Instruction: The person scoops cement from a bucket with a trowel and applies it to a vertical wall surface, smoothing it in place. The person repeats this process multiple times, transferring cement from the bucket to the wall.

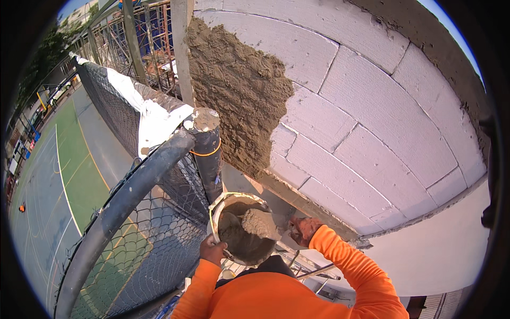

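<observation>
- Right grip (304,232) closed around a trowel (286,241), blade pointing left over the mortar bucket (232,199).
- Left grip (213,251) pinches the bucket's rim.
- Block wall (390,101) beyond, nearer the right.

Two hands: one left hand (213,250), one right hand (304,231). One bucket (256,199), one trowel (288,242), one mortar load (259,223) on its blade. One mortar patch (234,90) at the left edge of one wall (366,165). Blocks (393,95): over ten, exact count unclear. One post (213,173), one orange band (206,154). One curved pipe (122,191). One white sheet (162,121).
</observation>
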The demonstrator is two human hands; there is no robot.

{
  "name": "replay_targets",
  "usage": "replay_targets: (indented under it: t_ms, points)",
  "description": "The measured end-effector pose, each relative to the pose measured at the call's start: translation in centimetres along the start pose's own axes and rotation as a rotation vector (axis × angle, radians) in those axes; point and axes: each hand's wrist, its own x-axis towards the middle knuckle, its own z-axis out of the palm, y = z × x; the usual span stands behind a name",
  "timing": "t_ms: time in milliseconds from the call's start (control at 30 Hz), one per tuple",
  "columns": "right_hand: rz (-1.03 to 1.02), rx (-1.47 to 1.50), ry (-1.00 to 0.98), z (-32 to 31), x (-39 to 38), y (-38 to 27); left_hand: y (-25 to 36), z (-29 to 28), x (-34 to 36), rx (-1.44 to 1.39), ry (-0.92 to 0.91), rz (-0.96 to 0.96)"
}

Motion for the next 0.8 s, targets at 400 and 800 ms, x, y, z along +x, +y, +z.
replay_targets:
  t_ms: [400, 800]
  points:
    - [-0.722, 0.414, 0.431, -23.5, -2.0, -5.1, -2.4, -2.9, 0.4, -0.055, 0.089, -0.020]
    - [-0.602, 1.161, 0.870, -30.6, 13.5, 8.9, -4.7, -0.6, 1.4, -0.105, 0.318, 0.045]
